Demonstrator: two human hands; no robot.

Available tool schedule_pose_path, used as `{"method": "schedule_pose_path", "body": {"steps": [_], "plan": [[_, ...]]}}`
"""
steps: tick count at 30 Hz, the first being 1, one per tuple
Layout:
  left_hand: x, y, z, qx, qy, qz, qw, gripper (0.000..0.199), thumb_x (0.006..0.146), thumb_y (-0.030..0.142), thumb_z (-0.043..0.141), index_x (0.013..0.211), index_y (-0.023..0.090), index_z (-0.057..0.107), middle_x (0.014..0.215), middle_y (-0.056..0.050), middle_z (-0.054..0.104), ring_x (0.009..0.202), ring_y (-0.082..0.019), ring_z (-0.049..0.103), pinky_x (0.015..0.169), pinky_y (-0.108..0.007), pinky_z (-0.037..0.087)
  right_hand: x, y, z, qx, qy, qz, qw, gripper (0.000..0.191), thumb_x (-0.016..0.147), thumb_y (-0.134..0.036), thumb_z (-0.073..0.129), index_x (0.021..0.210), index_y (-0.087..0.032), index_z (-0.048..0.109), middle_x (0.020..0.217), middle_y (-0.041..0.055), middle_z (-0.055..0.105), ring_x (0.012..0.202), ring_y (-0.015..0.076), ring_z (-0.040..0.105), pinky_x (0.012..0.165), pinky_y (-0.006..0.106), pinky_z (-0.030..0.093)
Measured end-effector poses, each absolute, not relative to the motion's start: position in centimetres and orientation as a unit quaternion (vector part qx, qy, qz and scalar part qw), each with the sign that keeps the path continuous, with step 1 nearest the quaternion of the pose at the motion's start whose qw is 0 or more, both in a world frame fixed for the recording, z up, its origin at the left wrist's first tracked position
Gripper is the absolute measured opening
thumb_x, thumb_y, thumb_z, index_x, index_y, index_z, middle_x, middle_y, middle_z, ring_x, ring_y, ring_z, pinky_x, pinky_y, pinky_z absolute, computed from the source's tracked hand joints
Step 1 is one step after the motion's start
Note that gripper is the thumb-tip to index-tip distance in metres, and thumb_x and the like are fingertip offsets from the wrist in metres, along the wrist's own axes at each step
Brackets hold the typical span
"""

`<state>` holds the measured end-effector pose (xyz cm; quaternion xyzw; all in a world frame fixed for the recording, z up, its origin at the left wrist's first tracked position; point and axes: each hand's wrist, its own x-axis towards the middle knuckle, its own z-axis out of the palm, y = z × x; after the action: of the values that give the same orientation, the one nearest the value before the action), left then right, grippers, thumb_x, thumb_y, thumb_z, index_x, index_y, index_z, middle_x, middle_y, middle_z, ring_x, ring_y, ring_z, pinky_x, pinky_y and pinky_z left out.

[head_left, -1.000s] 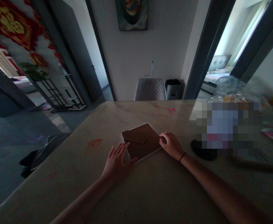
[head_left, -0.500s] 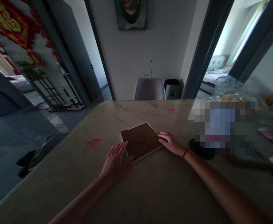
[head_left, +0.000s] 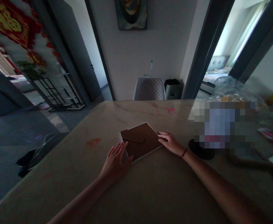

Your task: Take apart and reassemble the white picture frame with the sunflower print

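Note:
A picture frame (head_left: 140,149) with a thin white edge lies flat on the table, its brown back facing up. A narrow strut shape (head_left: 136,141) shows on that back, near its upper left. My left hand (head_left: 115,160) rests at the frame's left corner, fingers stretched out and thumb spread along the near edge. At the right corner, my right hand (head_left: 170,143) touches the edge with its fingertips, fingers extended and a thin dark band on the wrist. Neither hand is wrapped round the frame.
The stone-look table (head_left: 80,186) carries red and orange smears. On its right stand a black round base (head_left: 201,150), a blurred-out patch and clear plastic wrapping (head_left: 232,88). A grey quilted chair (head_left: 150,89) and a bin (head_left: 172,89) are beyond the far edge.

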<state>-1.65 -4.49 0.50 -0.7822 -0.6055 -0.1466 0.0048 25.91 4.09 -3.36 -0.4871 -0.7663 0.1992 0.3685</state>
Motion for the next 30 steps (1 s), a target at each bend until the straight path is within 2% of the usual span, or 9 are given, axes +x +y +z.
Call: {"method": "schedule_pose_path", "body": {"steps": [10,25,30], "plan": [[-1.8,-4.4,0.2,-0.783,-0.606,-0.140,0.015,0.057,0.082,0.048,0.040,0.130,0.017,0.039,0.136,-0.014,0.041,0.127,-0.024,0.034,0.104,-0.044,0.027,25.2,4.1,-3.4,-0.507,-0.736,0.188,0.408,0.024,0.081,-0.032,0.050,0.088,-0.021,0.070,0.106,0.0096,0.065,0.099,0.0218,0.060,0.090,0.041,0.045],[-1.7,-4.4,0.3,-0.783,-0.606,-0.139,0.013,0.057,0.082,0.048,0.040,0.130,0.015,0.039,0.136,-0.015,0.040,0.127,-0.025,0.034,0.104,-0.045,0.026,24.0,4.0,-2.2,-0.546,-0.704,0.204,0.405,0.017,0.075,-0.023,0.055,0.071,-0.017,0.071,0.094,0.0116,0.069,0.091,0.0223,0.063,0.084,0.037,0.048],[-1.6,-4.3,0.4,-0.781,-0.606,-0.145,0.022,0.056,0.082,0.047,0.041,0.128,0.015,0.041,0.134,-0.015,0.043,0.125,-0.025,0.037,0.103,-0.045,0.029,24.2,4.0,-2.6,-0.543,-0.709,0.199,0.404,0.016,0.075,-0.025,0.055,0.072,-0.017,0.068,0.095,0.0105,0.068,0.090,0.0213,0.063,0.086,0.039,0.046]]}}
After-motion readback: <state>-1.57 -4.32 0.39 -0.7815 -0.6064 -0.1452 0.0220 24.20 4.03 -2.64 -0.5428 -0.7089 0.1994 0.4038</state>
